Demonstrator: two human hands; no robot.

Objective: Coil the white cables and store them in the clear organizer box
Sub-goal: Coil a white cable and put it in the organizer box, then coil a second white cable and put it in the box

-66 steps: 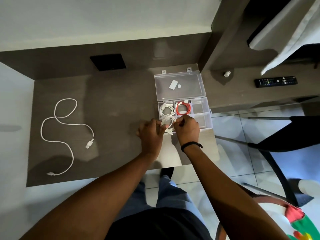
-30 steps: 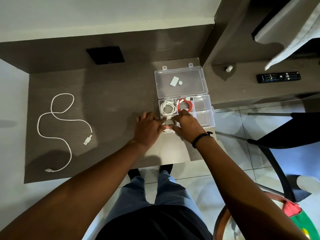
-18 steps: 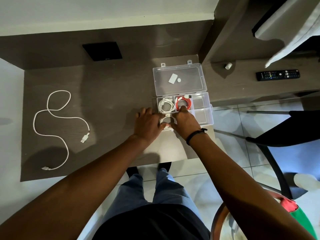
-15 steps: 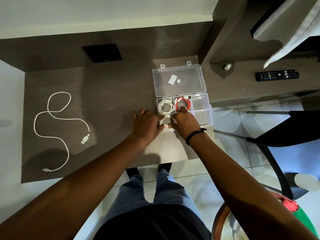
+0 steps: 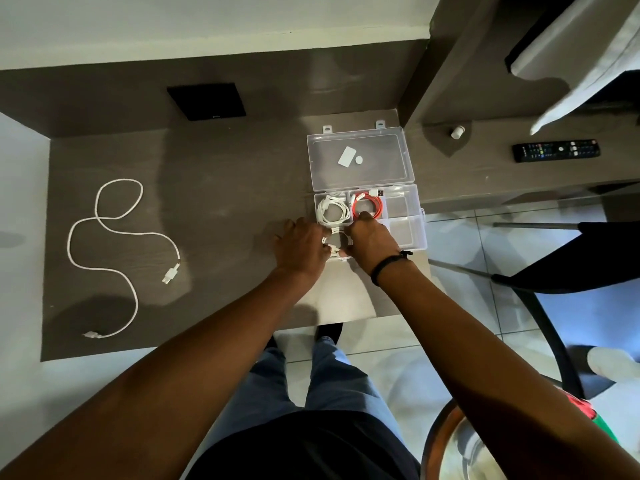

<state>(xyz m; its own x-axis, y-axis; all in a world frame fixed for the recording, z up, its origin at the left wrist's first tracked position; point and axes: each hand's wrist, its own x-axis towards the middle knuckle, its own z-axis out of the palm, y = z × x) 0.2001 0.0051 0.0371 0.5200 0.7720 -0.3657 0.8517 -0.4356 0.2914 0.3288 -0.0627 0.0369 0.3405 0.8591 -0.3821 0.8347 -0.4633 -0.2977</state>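
The clear organizer box [image 5: 414, 216] lies open on the dark desk, its lid [image 5: 360, 157] folded back. A coiled white cable [image 5: 332, 211] sits in its far-left compartment, a red cable [image 5: 367, 206] in the one beside it. My left hand [image 5: 301, 249] and my right hand [image 5: 370, 242] both press a second coiled white cable [image 5: 335, 241] into the near-left compartment, fingers closed on its loops. Another white cable [image 5: 114, 251] lies uncoiled at the desk's left side.
A black square pad [image 5: 206, 101] sits at the back of the desk. A remote [image 5: 556, 150] and a small white cap [image 5: 457, 132] lie on the right-hand surface. A dark chair [image 5: 554, 265] stands at the right over tiled floor.
Both hands carried the coiled white cable from in front of the box into its near-left compartment and now press it down there. The loose cable has not moved.
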